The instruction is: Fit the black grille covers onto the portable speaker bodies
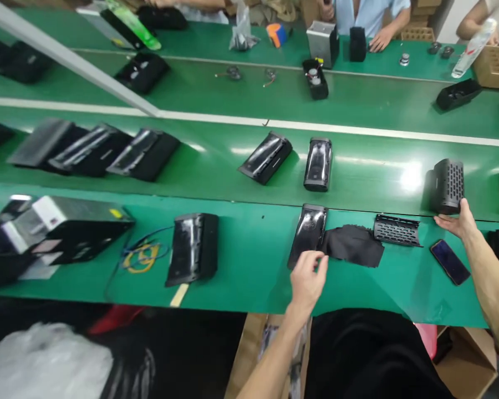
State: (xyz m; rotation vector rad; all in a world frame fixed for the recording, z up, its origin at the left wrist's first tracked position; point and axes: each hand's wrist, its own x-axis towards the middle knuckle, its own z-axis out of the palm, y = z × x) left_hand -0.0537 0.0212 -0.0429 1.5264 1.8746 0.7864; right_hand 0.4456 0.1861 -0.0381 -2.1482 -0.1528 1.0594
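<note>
My right hand (457,220) is at the lower end of a black speaker housing with a slotted grille (449,185), fingers beneath it and thumb at its side. My left hand (310,278) has loosely bent fingers, thumb apart, beside the lower end of a glossy-fronted black speaker housing (308,230); no object shows in it. Between the hands lie a piece of black cloth-like sheet (353,245) and a curved slotted grille (397,230). A phone (449,262) rests below my right hand.
Glossy-fronted housings (318,164) stand on the green belt (216,160); another housing (193,246) is left on the bench near coiled cables (141,257) and a grey metal-sided device (79,221). A slanted pole (79,58) crosses the upper left. People work across the belt.
</note>
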